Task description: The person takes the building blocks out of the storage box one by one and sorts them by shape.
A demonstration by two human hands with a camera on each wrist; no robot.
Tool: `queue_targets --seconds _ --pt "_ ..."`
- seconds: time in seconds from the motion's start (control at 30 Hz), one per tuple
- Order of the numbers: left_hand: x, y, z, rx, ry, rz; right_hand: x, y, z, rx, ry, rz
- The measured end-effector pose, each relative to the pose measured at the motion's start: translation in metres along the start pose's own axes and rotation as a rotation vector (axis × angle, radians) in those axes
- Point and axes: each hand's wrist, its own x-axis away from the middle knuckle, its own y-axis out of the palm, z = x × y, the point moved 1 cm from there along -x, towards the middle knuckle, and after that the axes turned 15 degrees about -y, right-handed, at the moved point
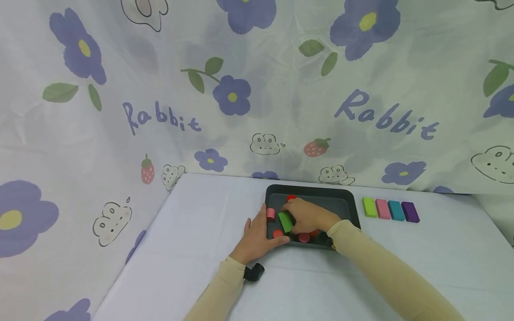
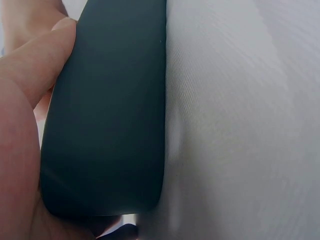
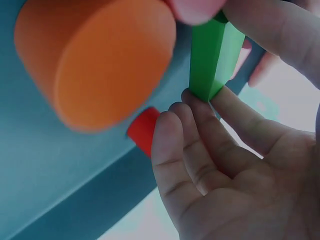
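Note:
A dark rectangular tray [image 1: 341, 206] stands near the back of the table with several small blocks in it. My right hand [image 1: 311, 216] reaches into its left half and pinches a green block [image 1: 286, 222] between thumb and fingertips; the block stands tilted in the right wrist view. My left hand [image 1: 257, 238] rests against the tray's front left corner, fingers straight along the left side, thumb touching the front rim. Around the green block lie a pinkish-red cylinder [image 1: 271, 215] and a red piece [image 1: 278, 233]. In the right wrist view, an orange cylinder [image 3: 110, 70] and a red cylinder [image 3: 144, 131] are close by.
To the right of the tray, a yellow-green block [image 1: 369, 207], a pink block [image 1: 383, 209], a blue block [image 1: 396, 211] and a purple block [image 1: 410, 212] lie in a row. Behind the table hangs a flower-patterned cloth [image 1: 281, 98].

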Motion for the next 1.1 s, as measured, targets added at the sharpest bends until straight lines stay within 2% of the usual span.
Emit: queue_targets --seconds 0.2,0.5,0.7,1.1 --pt "-0.001 0.001 -0.001 -0.002 0.0 -0.002 0.009 -0.01 0.001 0.02 -0.034 0.045" --pt "0.0 0.0 0.001 -0.009 -0.013 -0.008 0.028 -0.024 0.002 0.026 0.008 0.11" --pt "0.0 0.001 0.001 -0.014 -0.015 -0.016 0.041 -0.027 0.007 0.037 0.042 0.141" --pt "0.001 0.001 0.0 -0.009 -0.012 -0.013 0.071 -0.029 0.018 0.051 0.029 0.253"
